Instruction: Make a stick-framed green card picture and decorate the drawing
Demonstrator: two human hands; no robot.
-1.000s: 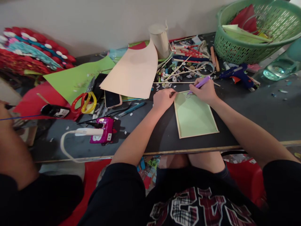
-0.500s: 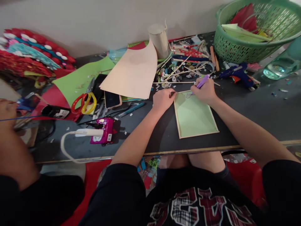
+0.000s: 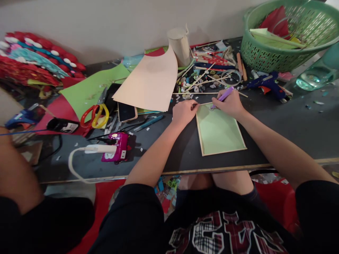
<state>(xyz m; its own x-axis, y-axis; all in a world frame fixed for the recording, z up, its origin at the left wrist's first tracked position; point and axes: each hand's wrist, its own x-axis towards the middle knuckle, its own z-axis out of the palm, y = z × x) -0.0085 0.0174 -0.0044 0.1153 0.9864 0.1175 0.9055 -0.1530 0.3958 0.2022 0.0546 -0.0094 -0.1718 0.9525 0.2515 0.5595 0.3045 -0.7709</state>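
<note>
A light green sheet edged with thin wooden sticks lies flat on the dark table before me. My right hand is closed round a purple pen. The pen's tip is at the sheet's upper edge, beside a few thin drawn lines. With bent fingers, my left hand pinches the sheet's upper left corner; the fingertips partly hide that corner. Just beyond both hands lies a long thin stick among small pebbles.
Farther right are a blue glue gun, a glass of water and a green basket. Leftward lie a cream sheet, scissors, a phone and a magenta power adapter. Another person's arm is at far left.
The purple pen and my right fingers have shifted slightly left along the sheet's upper edge. My left hand stays put. The other person's hand at far left has drawn back toward the edge.
</note>
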